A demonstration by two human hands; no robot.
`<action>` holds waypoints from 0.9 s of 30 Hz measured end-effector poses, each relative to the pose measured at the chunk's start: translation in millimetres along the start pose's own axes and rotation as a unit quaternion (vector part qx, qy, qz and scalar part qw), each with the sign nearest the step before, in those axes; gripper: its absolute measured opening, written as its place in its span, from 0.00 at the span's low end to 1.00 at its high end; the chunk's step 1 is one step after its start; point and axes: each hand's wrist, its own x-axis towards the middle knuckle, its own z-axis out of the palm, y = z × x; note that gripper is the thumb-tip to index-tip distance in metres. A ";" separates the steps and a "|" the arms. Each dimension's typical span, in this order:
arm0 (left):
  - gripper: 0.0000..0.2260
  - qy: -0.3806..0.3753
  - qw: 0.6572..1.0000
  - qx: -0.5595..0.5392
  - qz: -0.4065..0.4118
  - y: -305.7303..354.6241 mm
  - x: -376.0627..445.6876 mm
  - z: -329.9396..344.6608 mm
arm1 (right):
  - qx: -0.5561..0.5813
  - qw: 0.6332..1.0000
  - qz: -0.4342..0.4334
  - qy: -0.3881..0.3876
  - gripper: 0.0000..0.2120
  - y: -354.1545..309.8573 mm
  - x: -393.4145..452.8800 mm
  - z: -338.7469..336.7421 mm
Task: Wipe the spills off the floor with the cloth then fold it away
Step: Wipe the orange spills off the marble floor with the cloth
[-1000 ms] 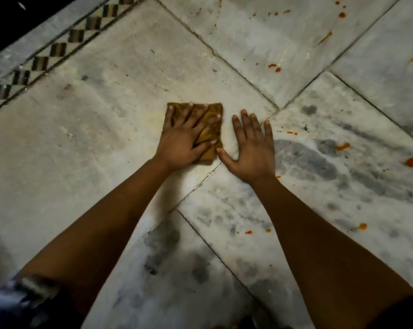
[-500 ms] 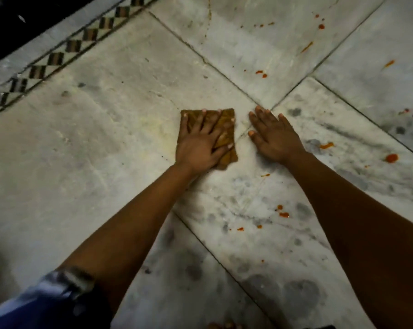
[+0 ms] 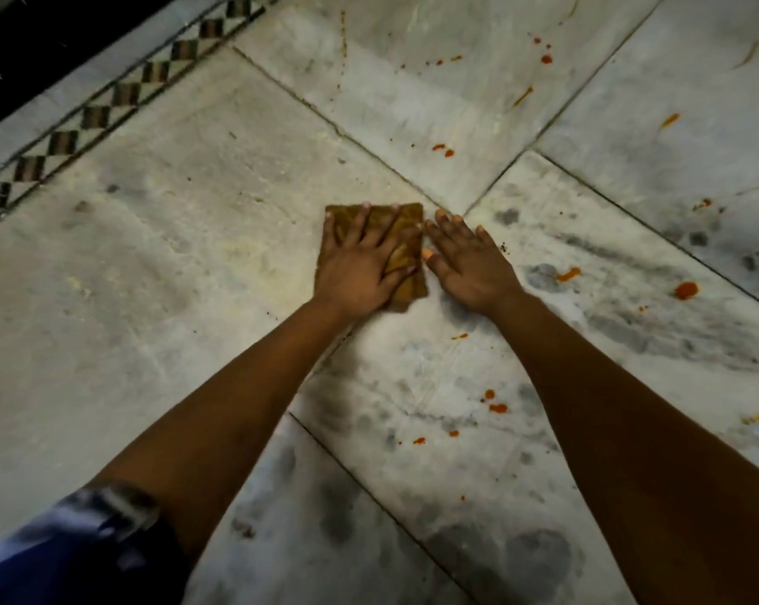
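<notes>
A folded brown cloth (image 3: 411,286) lies flat on the pale marble floor (image 3: 194,277), just left of where four tiles meet. My left hand (image 3: 360,264) presses down on it with the fingers spread, covering most of it. My right hand (image 3: 469,264) rests flat on the floor right beside the cloth, thumb close to its edge, holding nothing. Orange-red spills dot the tiles: a round blob (image 3: 685,290) to the right, small drops (image 3: 498,408) nearer me, and more drops (image 3: 443,149) beyond the cloth.
A band of dark checkered inlay (image 3: 107,111) runs diagonally along the far left, with a black area behind it. Grey smudges mark the tiles on the right and near me. A blue sleeve (image 3: 63,548) shows at the lower left.
My left hand has slid the cloth up and right toward the tile junction. My right hand has moved forward and now lies close beside the cloth.
</notes>
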 end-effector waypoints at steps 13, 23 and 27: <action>0.32 0.000 0.996 -0.025 -0.082 -11.6 -1.0 2.3 | 0.008 1.000 0.011 0.003 0.26 -2.2 -1.0 5.8; 0.36 0.006 0.963 -0.081 -0.257 -62.7 42.6 -17.9 | -0.001 1.000 0.025 0.006 0.27 -9.2 -1.4 11.1; 0.35 -0.018 0.991 -0.014 -0.134 -27.1 35.6 -6.3 | -0.005 1.000 0.028 0.014 0.28 -8.8 -0.9 12.6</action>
